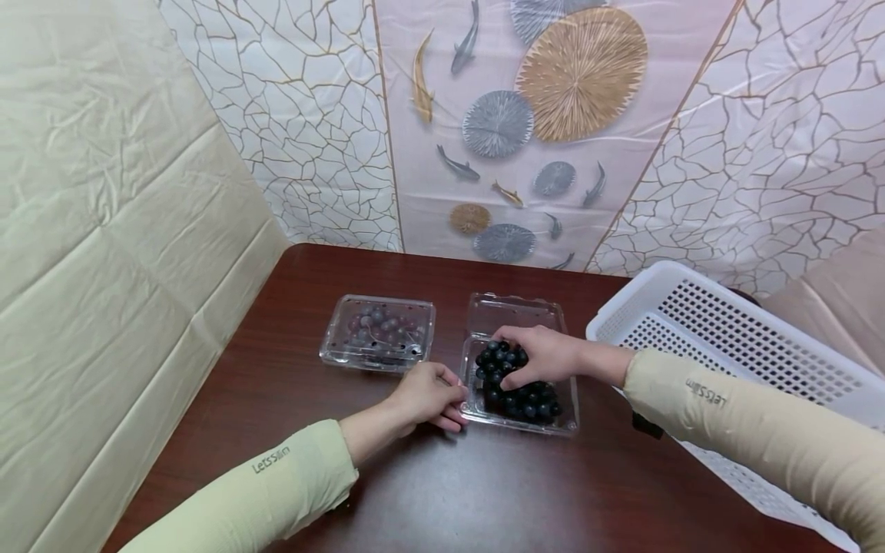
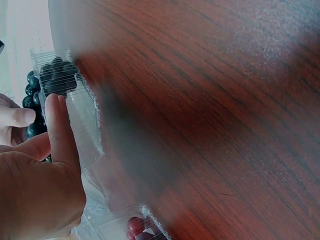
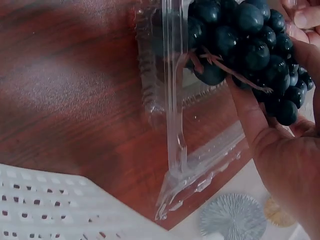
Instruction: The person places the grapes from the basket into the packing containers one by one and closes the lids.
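A bunch of dark grapes (image 1: 528, 399) sits in an open clear plastic clamshell box (image 1: 570, 422), its lid folded back toward the wall. My right hand (image 1: 542, 357) reaches into the box from the right and grips the bunch, thumb and fingers spread around it. A brown stem (image 3: 235, 75) shows among the grapes (image 3: 255, 55) in the right wrist view. At the box's near left corner, my left hand (image 1: 429, 395) pinches the rim; in the left wrist view its fingers (image 2: 61, 130) lie along the box's side.
Left of the open box stands a closed clear clamshell (image 1: 335, 353) with reddish grapes (image 1: 383, 329) inside. A white perforated basket (image 1: 664, 270) is at the right, partly behind the right forearm. A patterned wall covering (image 1: 442, 192) rises behind the brown table (image 1: 415, 491).
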The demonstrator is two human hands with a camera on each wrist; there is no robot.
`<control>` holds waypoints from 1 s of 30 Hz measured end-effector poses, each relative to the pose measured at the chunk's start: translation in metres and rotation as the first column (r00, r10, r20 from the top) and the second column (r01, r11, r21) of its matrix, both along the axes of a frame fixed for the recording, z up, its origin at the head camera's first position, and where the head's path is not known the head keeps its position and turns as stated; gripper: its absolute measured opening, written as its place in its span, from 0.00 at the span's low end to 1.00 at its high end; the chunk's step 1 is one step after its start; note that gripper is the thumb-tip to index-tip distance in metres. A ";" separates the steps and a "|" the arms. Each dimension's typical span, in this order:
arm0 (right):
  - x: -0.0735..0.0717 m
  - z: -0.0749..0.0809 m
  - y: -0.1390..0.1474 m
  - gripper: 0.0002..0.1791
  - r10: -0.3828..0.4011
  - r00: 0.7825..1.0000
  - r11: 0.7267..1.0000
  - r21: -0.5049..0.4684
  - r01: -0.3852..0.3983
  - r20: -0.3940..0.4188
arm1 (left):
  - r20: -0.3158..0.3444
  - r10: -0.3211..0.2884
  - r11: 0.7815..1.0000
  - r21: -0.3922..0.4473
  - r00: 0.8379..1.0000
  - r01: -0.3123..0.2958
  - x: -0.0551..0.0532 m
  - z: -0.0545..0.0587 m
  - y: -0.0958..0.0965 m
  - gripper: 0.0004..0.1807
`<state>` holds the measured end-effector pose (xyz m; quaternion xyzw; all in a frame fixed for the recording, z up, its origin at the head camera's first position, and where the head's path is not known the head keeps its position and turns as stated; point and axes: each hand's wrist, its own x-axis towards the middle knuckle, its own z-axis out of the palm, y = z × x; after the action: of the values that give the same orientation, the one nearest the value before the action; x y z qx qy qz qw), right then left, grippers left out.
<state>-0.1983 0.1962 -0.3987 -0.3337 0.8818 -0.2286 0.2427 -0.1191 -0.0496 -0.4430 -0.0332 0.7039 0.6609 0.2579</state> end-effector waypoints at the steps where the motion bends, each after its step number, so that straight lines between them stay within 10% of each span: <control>1: 0.000 -0.001 -0.001 0.37 0.000 1.000 1.000 0.000 0.000 -0.002 | 0.001 0.000 1.000 0.000 1.000 0.000 0.000 0.000 0.000 0.05; 12: 0.005 -0.004 -0.009 0.38 0.013 1.000 0.997 0.074 -0.014 0.022 | -0.001 -0.001 1.000 0.008 1.000 0.001 0.000 -0.001 -0.001 0.05; 30: 0.033 0.041 0.027 0.41 -0.054 0.998 0.999 -0.009 0.054 0.034 | 0.007 -0.012 1.000 0.012 1.000 0.012 -0.001 -0.002 0.000 0.04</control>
<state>-0.1657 0.2236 -0.3573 -0.3071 0.8850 -0.2451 0.2498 -0.1200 -0.0498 -0.4445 -0.0296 0.6992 0.6635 0.2648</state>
